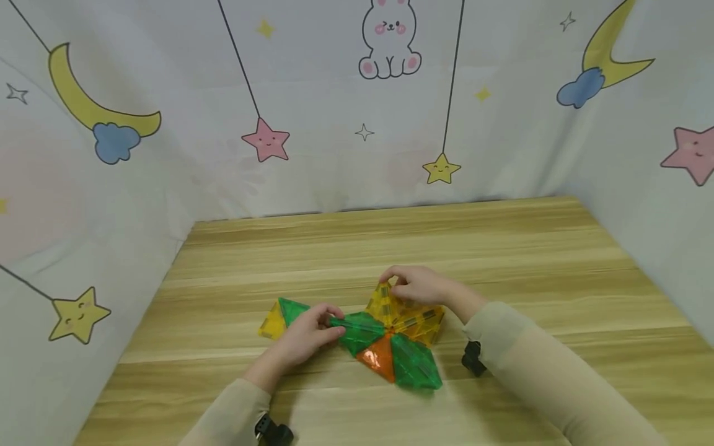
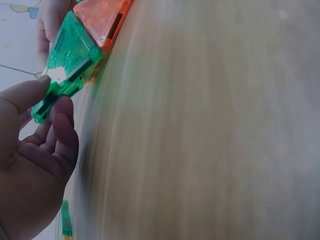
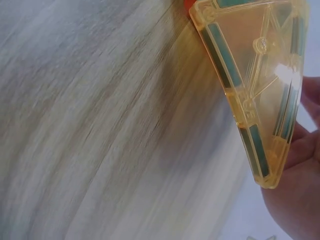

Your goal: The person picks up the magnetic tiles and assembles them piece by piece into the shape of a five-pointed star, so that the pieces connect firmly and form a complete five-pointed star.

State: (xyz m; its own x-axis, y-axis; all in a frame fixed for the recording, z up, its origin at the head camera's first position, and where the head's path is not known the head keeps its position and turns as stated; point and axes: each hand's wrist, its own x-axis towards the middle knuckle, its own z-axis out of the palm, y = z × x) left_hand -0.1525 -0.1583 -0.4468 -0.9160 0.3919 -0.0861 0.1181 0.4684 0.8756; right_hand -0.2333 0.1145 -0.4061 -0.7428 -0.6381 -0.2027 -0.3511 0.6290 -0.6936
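Translucent magnetic tiles, mostly triangular, are joined in a fan over the table in the head view. My left hand [image 1: 308,332] pinches the outer corner of a green magnetic tile [image 1: 357,337] between thumb and fingers; the left wrist view shows this green tile [image 2: 72,50] tilted, beside an orange tile [image 2: 102,17]. At the fan's far side my right hand [image 1: 421,285] grips the yellow magnetic tiles [image 1: 424,323] near their outer tips. A yellow tile [image 3: 255,65] fills the upper right wrist view, partly hiding that hand's fingers. Nearer me, an orange tile [image 1: 377,359] adjoins another green tile [image 1: 414,362].
Left of the fan, partly behind my left hand, lie a green tile [image 1: 291,310] and a yellow tile [image 1: 272,322], side by side. The wood-grain table [image 1: 357,248] meets a printed cloth backdrop [image 1: 323,173] at its back and sides. Each wrist wears a small black camera.
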